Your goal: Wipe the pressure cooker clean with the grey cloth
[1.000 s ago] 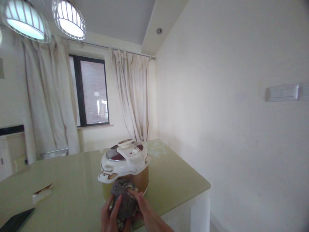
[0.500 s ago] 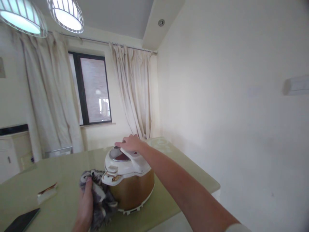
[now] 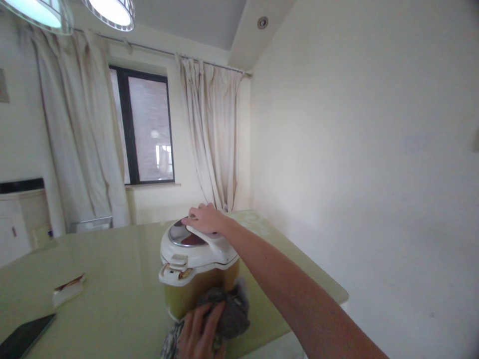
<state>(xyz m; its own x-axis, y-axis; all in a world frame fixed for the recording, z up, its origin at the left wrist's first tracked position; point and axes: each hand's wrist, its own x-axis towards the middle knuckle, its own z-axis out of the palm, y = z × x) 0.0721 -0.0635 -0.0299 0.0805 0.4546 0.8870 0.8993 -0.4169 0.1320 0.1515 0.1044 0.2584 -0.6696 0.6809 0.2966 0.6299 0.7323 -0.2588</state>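
A rice cooker (image 3: 198, 259) with a white lid and a gold-brown body stands on the green table. My right hand (image 3: 205, 218) reaches across and rests on top of the lid, its fingers curled over the lid's white handle. Low in front of the cooker, my left hand (image 3: 200, 329) grips a bunched grey patterned cloth (image 3: 234, 311) and presses it against the body's lower side. Part of the cooker's base is hidden behind the cloth and fingers.
On the table (image 3: 112, 279) to the left lie a small whitish piece with a brown edge (image 3: 69, 289) and a dark flat phone-like object (image 3: 28, 335). A plain wall (image 3: 337, 174) rises beyond the table's right edge. Curtains (image 3: 209, 134) and a window are behind.
My left hand has carried the cloth from the cooker's left side to the right, across its front. My right hand has stayed on the lid. The view has shifted slightly.
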